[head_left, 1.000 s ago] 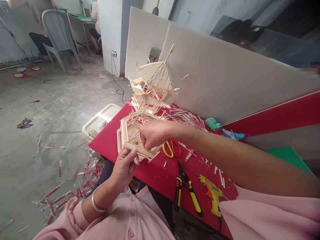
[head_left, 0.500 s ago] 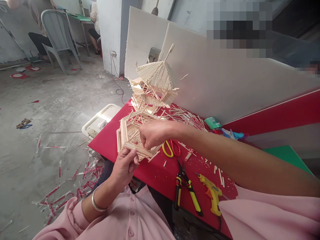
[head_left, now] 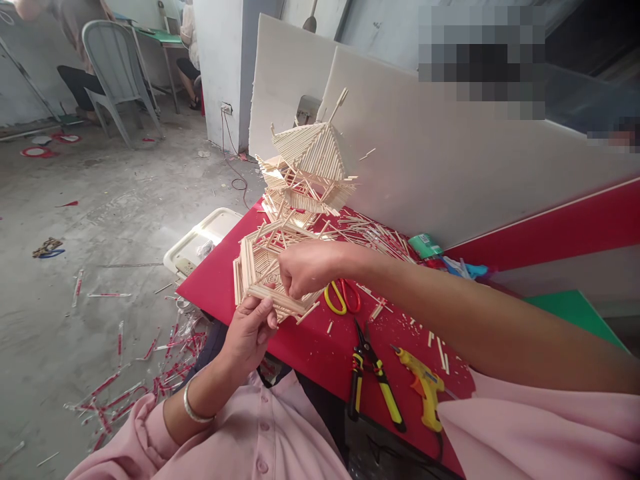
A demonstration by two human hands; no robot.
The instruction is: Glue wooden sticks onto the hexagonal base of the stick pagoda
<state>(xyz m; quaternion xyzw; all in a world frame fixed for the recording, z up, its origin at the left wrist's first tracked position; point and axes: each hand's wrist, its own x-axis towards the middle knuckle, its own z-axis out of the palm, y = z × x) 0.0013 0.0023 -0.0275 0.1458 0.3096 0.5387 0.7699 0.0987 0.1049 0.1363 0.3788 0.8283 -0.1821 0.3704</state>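
Observation:
A many-sided frame of pale wooden sticks [head_left: 247,267] lies at the left of the red table, its inside patterned with rings of sticks. My left hand [head_left: 254,327] pinches its near edge between thumb and fingers. Over the frame's right part, my right hand [head_left: 305,268] is closed with fingers pointing down; its fingertips are hidden, so what they hold does not show. Behind stands a pagoda-like stick model [head_left: 313,157] with a sloping roof. Nearer me lie red-and-yellow scissors [head_left: 343,297], black-and-yellow pliers [head_left: 373,377] and a yellow glue gun [head_left: 424,387].
Loose sticks [head_left: 375,235] are heaped on the red table [head_left: 310,350] by a green can [head_left: 425,246]. White boards [head_left: 400,147] lean behind. Plastic wrappers [head_left: 130,393] litter the floor at left. Two people sit farther back near a grey chair [head_left: 114,63].

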